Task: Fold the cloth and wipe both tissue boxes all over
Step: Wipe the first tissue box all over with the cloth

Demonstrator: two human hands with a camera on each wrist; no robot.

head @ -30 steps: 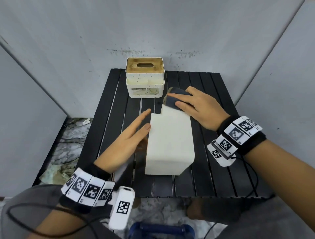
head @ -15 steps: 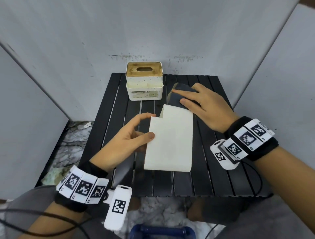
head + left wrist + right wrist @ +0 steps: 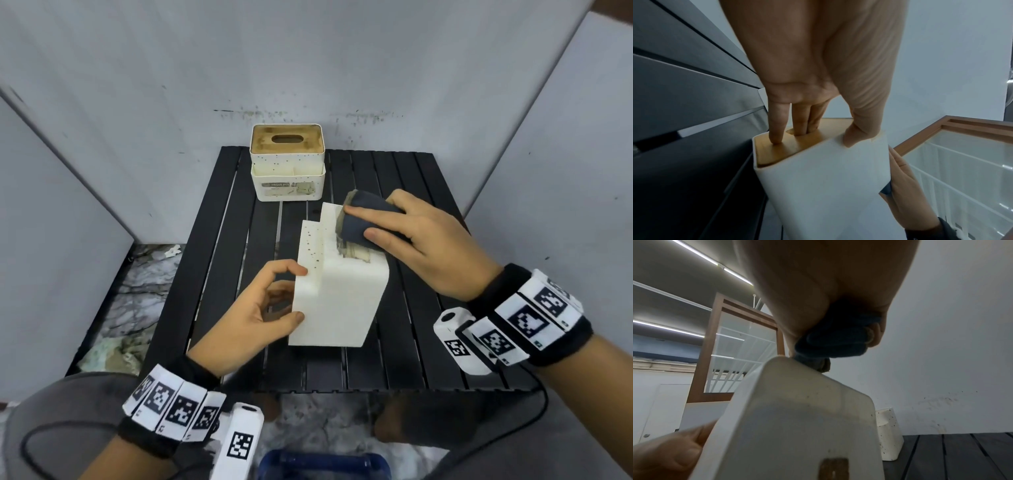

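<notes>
A white tissue box (image 3: 342, 301) is tipped on its side in the middle of the black slatted table (image 3: 411, 342). My left hand (image 3: 294, 294) grips its near-left end. In the left wrist view, fingers (image 3: 777, 129) sit on and in the slot of the wooden lid (image 3: 777, 152), with the thumb on the white side. My right hand (image 3: 359, 222) holds a folded dark blue cloth (image 3: 371, 204) and presses it on the box's far upper end, beside a brownish label. The cloth (image 3: 834, 344) touches the box edge (image 3: 797, 426). A second tissue box (image 3: 287, 164) stands upright at the table's back edge.
Grey wall panels close in behind and on both sides of the table. Marbled floor (image 3: 137, 291) shows to the left, below the table edge. A blue object (image 3: 325, 466) sits at the bottom of the head view, under the table's front edge.
My left hand went from lying flat against the box's side to gripping its lid end. The box has turned and tilted. My right hand brought the cloth from behind the box onto its upper end.
</notes>
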